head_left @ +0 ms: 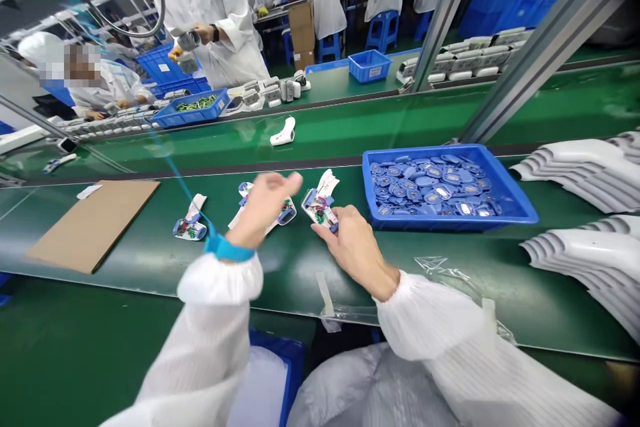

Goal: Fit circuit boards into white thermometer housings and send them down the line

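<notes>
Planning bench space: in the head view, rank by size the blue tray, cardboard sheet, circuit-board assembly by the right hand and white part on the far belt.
Blue tray and cardboard sheet look about equal; nearness makes ranking them unsure.
Next, circuit-board assembly.
Smallest, white plastic part, though it lies farther away.

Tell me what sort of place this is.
Probably a factory electronics assembly line: a green conveyor belt, a blue tray of small blue parts, stacked white plastic housings, and workers in white smocks.
</notes>
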`<state>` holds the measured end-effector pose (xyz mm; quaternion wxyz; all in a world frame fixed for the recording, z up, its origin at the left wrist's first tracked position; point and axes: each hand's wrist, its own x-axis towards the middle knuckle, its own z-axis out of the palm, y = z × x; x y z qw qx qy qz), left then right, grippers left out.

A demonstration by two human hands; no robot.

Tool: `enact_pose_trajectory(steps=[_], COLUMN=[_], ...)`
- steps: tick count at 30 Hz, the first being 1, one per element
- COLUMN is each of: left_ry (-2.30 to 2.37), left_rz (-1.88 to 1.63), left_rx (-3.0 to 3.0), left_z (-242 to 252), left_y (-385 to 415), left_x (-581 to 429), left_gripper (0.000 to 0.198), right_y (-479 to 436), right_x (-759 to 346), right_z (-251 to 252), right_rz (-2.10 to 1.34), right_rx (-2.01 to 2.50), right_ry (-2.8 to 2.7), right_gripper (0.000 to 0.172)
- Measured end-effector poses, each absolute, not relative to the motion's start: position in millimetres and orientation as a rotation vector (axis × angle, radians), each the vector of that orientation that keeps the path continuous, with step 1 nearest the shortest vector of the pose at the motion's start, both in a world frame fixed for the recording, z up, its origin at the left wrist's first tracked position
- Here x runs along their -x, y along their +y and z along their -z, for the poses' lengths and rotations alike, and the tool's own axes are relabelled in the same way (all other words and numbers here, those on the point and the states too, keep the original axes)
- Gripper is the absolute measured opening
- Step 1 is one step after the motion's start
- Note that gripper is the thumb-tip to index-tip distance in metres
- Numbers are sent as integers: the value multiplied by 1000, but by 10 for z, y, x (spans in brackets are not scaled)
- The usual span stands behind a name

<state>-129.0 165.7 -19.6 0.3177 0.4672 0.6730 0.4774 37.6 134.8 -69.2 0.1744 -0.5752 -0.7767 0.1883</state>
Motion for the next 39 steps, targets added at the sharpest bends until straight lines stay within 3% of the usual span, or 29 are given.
enact_pose_trajectory(steps=[4,7,18,22,27,31,34,36,39], left_ry=[1569,1442,1283,1518,1351,1318,1345,1447,1563], left_rz=[-1210,-1071,-696,-740,-802,-827,-793,-787,-842], left_rx=[-1094,-1230,-1993,-1921,-1579,-1701,-1987,-2112,-1873], left_z=[531,635,717,776,772,758,750,739,718], left_y=[1051,775,517,571,631,635,631,645,700], left_x=[642,458,160,224,232,142,117,129,166], left_gripper=[34,26,11,10,25,24,11,12,13], right_y=[898,594,367,340,513,550,480,447,470], right_x=[-664,-1132,-1543,-1732,-1831,-1629,-1596,-1694,-1983], right_z=[775,796,556,499,656,650,542,552,813], right_rz=[-751,-647,65,-58,-357,-307,-203,-184,-162], right_rx=[1393,1309,1223,1322,1353,1330,1346,1395,1619], right_ry=[-2075,-2007,-2095,-2045,-1917,-1971,-1989,-1978,-1939], right_gripper=[21,12,22,24,18,18,30,33,35])
